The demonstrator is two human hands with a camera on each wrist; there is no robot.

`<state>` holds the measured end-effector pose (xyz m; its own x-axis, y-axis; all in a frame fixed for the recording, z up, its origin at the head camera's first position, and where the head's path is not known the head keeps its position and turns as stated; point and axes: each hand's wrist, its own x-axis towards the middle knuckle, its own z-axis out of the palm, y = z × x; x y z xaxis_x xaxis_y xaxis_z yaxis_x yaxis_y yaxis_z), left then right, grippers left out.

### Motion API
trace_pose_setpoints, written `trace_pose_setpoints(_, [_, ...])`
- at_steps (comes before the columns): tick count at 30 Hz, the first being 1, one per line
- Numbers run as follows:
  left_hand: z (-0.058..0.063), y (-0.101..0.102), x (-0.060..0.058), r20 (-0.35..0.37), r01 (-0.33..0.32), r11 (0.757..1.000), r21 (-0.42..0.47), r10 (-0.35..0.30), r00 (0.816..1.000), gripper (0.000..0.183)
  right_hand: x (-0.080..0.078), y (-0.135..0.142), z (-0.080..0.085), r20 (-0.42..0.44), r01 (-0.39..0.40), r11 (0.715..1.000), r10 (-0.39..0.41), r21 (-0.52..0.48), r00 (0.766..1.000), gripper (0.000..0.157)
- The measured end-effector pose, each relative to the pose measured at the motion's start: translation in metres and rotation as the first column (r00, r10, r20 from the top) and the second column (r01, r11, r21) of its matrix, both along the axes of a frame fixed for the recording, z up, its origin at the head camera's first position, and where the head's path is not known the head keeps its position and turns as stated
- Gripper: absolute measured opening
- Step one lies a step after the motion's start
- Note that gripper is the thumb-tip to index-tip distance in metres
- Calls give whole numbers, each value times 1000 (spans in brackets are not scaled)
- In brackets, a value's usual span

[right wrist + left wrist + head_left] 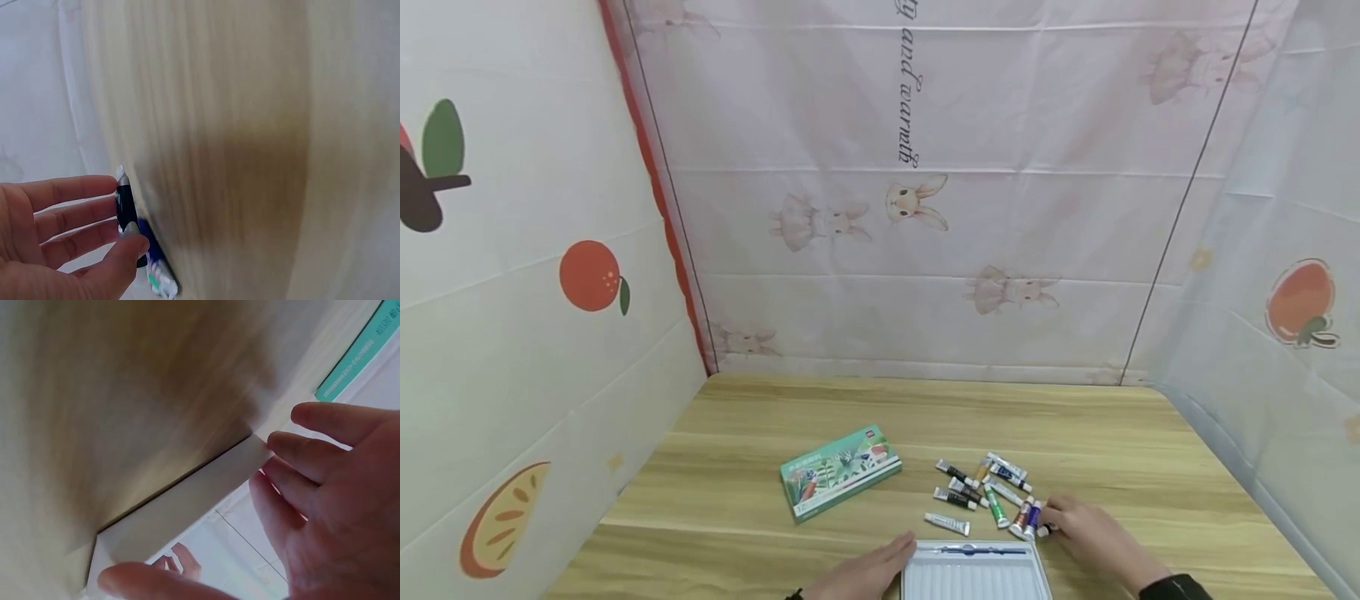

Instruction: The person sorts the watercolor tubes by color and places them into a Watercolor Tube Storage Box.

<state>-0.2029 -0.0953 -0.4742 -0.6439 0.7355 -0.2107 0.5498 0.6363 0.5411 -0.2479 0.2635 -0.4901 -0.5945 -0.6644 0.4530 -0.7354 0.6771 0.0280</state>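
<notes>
My right hand point(1093, 537) pinches a dark paint tube point(126, 203) between thumb and fingers, at the right end of a loose group of paint tubes. Next to it lies a purple-blue tube point(1033, 515), with a red-brown tube point(1021, 517) beside that. At the front, a white plastic tray point(973, 575) with ridged slots has a thin blue brush point(985, 550) along its far side. My left hand point(868, 573) rests at the tray's left side, fingers extended; in the left wrist view its fingertips are right at a corner of the tray's wall point(187, 494).
A green paint box point(841, 473) lies on the wooden table point(737, 467), left of the tubes. One silver-white tube point(947, 523) sits apart, just beyond the tray. A green tube point(996, 507) and several dark tubes lie farther back. Printed cloth walls point(850, 317) enclose the table.
</notes>
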Motion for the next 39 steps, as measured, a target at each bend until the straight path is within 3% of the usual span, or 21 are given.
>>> trace_pose_setpoints(2, [-2,1,-2,-1,6,1000,6,-6,1000,84,3,-4,2,-26,-5,1000,5,-13,1000,24])
trace_pose_setpoints(5, [-1,1,1,86,-51,998,45,47,995,85,6,-9,4,-75,-21,999,19,-31,997,23])
trace_pose_setpoints(9, [3,0,11,227,-161,980,115,132,965,89,11,-17,5,-112,-68,997,63,-46,992,24])
trace_pose_setpoints(15, [1,-1,11,289,-195,970,147,147,946,91,20,-29,12,-67,-86,996,84,-22,994,24])
trace_pose_setpoints(17, [1,0,8,285,-191,974,124,150,947,91,25,-33,15,-11,-78,997,78,-1,997,23])
trace_pose_setpoints(21, [-1,3,1,228,-127,986,104,100,968,90,33,-36,19,132,-58,998,53,31,990,24])
trace_pose_setpoints(24, [-2,3,0,220,-122,988,93,99,970,90,37,-38,18,184,-73,997,65,36,981,23])
trace_pose_setpoints(27, [-2,3,3,317,-188,976,111,144,937,91,39,-40,17,200,-114,993,107,21,974,23])
trace_pose_setpoints(29, [-2,2,2,328,-192,975,115,145,933,91,39,-41,15,192,-140,990,136,8,972,22])
trace_pose_setpoints(36, [-6,3,-6,204,-96,991,91,76,976,89,40,-49,10,60,-274,961,276,-38,959,22])
trace_pose_setpoints(39, [-7,3,-7,214,-97,991,94,75,974,88,43,-53,11,82,-309,950,311,-34,947,21])
